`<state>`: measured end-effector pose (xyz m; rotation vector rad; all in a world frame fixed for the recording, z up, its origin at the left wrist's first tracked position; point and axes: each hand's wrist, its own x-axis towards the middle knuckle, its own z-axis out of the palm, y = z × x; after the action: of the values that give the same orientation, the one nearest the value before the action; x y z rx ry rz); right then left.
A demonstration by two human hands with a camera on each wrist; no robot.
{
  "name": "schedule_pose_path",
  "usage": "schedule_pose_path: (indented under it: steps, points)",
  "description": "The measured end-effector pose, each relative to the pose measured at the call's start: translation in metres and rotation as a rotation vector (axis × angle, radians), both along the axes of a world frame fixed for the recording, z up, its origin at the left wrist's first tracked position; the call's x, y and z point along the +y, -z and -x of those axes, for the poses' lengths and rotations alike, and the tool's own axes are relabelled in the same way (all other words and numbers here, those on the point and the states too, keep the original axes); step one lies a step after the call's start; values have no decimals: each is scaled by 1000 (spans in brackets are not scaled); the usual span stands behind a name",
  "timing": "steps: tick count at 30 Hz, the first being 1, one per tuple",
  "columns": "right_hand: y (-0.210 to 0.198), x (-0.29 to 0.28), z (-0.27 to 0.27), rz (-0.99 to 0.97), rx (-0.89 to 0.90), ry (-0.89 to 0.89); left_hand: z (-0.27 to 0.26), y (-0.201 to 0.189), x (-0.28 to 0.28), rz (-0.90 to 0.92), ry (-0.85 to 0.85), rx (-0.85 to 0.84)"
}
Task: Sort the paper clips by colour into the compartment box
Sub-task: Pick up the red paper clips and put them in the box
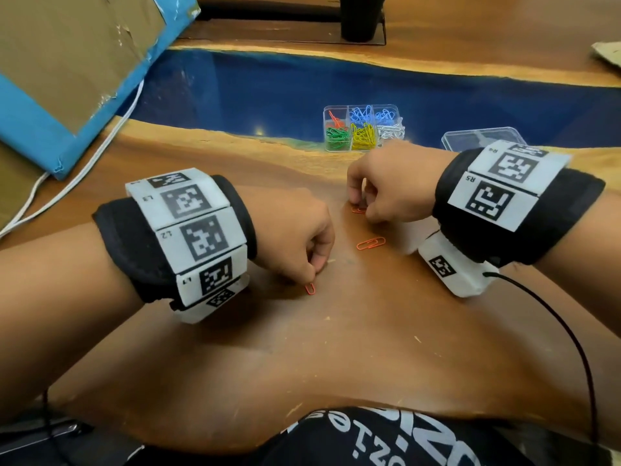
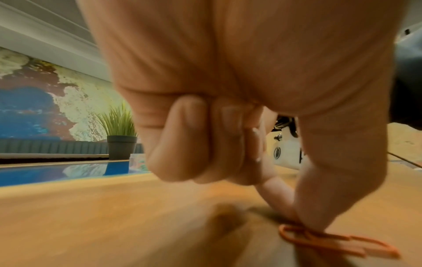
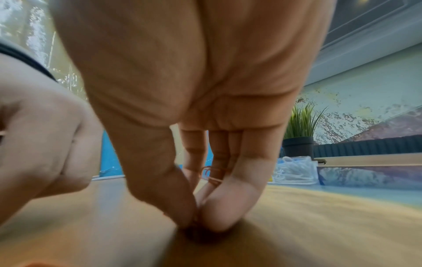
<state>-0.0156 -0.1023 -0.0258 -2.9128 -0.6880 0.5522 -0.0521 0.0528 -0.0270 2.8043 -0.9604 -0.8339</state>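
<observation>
Glossy wooden table (image 1: 336, 348) with shiny blue resin; clear plastic compartment box (image 1: 364, 127); torn matt cardboard (image 1: 67, 45).

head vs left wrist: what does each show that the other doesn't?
Head only: the compartment box with clips sorted by colour, its clear lid, a loose orange clip lying between the hands, and the right hand down on another clip.
Left wrist only: a potted plant and wall mural behind the table.
Both: the left hand pinching an orange paper clip against the wooden table.
</observation>
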Motion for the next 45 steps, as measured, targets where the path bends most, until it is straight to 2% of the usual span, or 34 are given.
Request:
schedule_pose_path:
  steps: [10,15,20,27,32,37,45]
  points:
    - [0,-16,5,-37,67,65,2,2,8,-57,39,68]
    - [1,-10,8,-69,51,14,-3,1,5,-58,30,24]
    - [1,3,6,-70,-47,-81,-21,0,10,24,-103,-79]
    - [-1,7,11,-28,-53,-107,-59,-11,7,81,-244,-175]
    - [-4,-4,5,-116,23,7,-89,-14,-4,125,-338,-192]
    - [-3,-16,8,-163,146,38,-111,-13,-13,187,-370,-236]
    - [-4,-25,12,-149,268,-9,-145,-23,-28,75,-331,-301]
